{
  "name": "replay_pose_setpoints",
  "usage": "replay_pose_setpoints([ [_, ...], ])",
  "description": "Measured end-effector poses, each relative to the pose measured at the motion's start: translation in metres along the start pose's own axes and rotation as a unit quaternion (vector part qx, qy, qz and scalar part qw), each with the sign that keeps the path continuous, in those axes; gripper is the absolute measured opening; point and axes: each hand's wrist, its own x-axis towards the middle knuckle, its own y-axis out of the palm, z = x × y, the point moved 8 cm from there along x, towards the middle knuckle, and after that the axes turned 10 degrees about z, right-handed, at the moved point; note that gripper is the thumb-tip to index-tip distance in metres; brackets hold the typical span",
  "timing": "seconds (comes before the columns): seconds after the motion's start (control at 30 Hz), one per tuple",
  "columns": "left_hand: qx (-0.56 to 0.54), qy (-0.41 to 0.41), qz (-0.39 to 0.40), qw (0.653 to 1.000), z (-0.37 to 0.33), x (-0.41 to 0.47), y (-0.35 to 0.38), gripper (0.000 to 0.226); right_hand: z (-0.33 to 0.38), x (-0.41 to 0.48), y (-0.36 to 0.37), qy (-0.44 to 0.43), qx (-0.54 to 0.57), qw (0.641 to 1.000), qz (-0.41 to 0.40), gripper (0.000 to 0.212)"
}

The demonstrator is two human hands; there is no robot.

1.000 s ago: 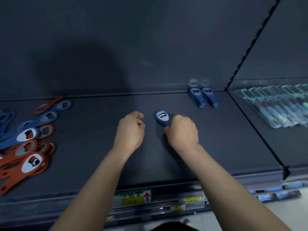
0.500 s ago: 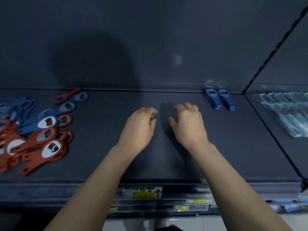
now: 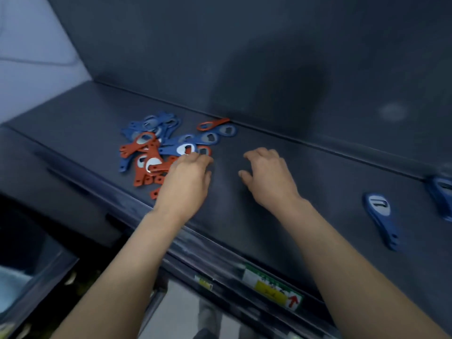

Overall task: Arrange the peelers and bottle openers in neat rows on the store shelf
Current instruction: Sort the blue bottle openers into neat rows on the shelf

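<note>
A dark shelf (image 3: 305, 192) runs across the view, tilted by the camera's angle; on its left part lies a loose heap of bottle openers (image 3: 161, 150), blue and orange mixed, overlapping one another at all angles; two more openers, a thin orange one (image 3: 212, 124) and a blue one (image 3: 227, 130), lie at the back edge against the rear panel, just beyond the heap.

The left hand (image 3: 186, 179) reaches palm-down onto the near right side of the heap; its fingertips (image 3: 195, 156) rest on or right at a blue opener with a pale oval head (image 3: 184, 150), and the wrist covers some orange pieces; the image is blurred, so I cannot tell whether the fingers have closed on anything.

The right hand (image 3: 266, 177) hovers palm-down over bare shelf, just right of the heap and apart from it; its fingers are curled loosely and spread, holding nothing.

Well to the right of that hand, a single blue opener (image 3: 380, 217) lies flat with its head toward the back; another blue piece (image 3: 444, 196) is cut off by the right edge.

A green and yellow price label (image 3: 271, 286) with a red arrow sits on the shelf's front rail.
</note>
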Motion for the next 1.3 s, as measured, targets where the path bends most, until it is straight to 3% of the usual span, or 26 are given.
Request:
replay_pose_setpoints([
  [0.2, -0.026, -0.051, -0.008, 0.998, 0.073, 0.023, -0.023, 0.032, 0.03, 0.045, 0.002, -0.02, -0.003, 1.0, 0.019, 0.042],
  [0.37, -0.022, -0.018, 0.137, 0.99, 0.109, 0.065, -0.009, 0.049, 0.036, 0.085, 0.015, 0.032, 0.032, 0.998, 0.053, 0.053],
  [0.53, 0.015, 0.015, 0.217, 0.976, 0.126, 0.098, 0.003, 0.063, 0.04, 0.119, 0.026, 0.1, 0.071, 0.991, 0.058, 0.067],
  [0.6, -0.035, 0.027, 0.217, 0.975, 0.131, 0.104, 0.0, 0.062, 0.044, 0.129, 0.028, 0.11, 0.069, 0.99, 0.05, 0.07],
  [0.7, -0.034, 0.038, 0.126, 0.991, 0.147, 0.12, -0.023, 0.051, 0.057, 0.143, 0.029, 0.103, 0.064, 0.992, 0.045, 0.07],
  [0.77, 0.01, -0.022, 0.098, 0.995, 0.175, 0.128, -0.034, 0.051, 0.066, 0.151, 0.032, 0.096, 0.056, 0.992, 0.056, 0.07],
  [0.87, -0.005, -0.134, 0.176, 0.975, 0.216, 0.126, -0.027, 0.067, 0.077, 0.161, 0.038, 0.096, 0.047, 0.991, 0.076, 0.072],
  [0.97, -0.045, -0.167, 0.224, 0.959, 0.23, 0.121, -0.016, 0.078, 0.083, 0.166, 0.045, 0.101, 0.042, 0.99, 0.086, 0.073],
  [1.2, -0.151, -0.145, 0.187, 0.96, 0.23, 0.135, -0.013, 0.067, 0.089, 0.162, 0.049, 0.047, 0.067, 0.985, 0.154, 0.073],
  [1.3, -0.223, -0.151, 0.19, 0.944, 0.231, 0.14, -0.007, 0.03, 0.089, 0.157, 0.047, 0.034, 0.063, 0.981, 0.178, 0.069],
])
